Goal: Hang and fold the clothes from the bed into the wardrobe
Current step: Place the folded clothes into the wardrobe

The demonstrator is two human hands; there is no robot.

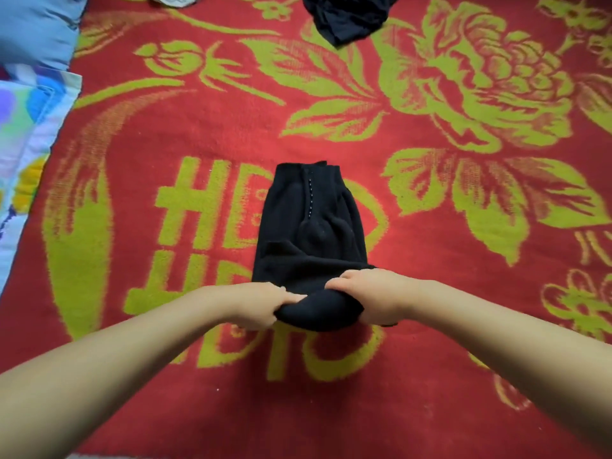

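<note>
The blanket (430, 326) is bright red with yellow-green flowers, leaves and large block characters woven in. The folded garment (308, 226) on it is plain black, with a thin line of pale dots running down its middle. Another black garment (347, 14) lies at the top edge. The pillow (36, 24) is plain blue; the sheet (23, 134) beside it is white with purple, blue and yellow blotches.

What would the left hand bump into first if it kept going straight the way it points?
The left hand points right, across the rolled near end of the black garment it grips. Going straight on, it would probably meet the right hand first, which grips the same roll from the other side. Depth is hard to judge.
</note>
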